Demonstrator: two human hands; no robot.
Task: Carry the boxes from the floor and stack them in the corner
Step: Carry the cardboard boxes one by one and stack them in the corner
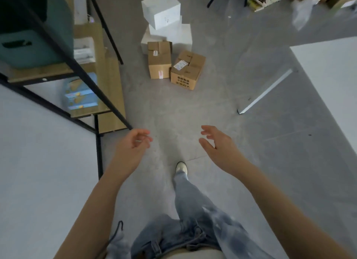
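Two brown cardboard boxes stand on the grey floor ahead: a taller one [159,62] and, touching its right side, a box with a white label and printed characters [187,70]. Behind them rises a pile of white boxes; the top one [161,10] sits turned on the lower white boxes [179,35]. My left hand [133,143] and right hand [217,145] are stretched out in front of me, well short of the boxes. Both hold nothing, fingers loosely curled and spread.
A black-framed wooden shelf unit [85,79] with a green bin [29,46] and blue packets stands at left. A white table [332,69] with a slanted leg [266,91] is at right. My leg and shoe [181,168] step forward on open floor.
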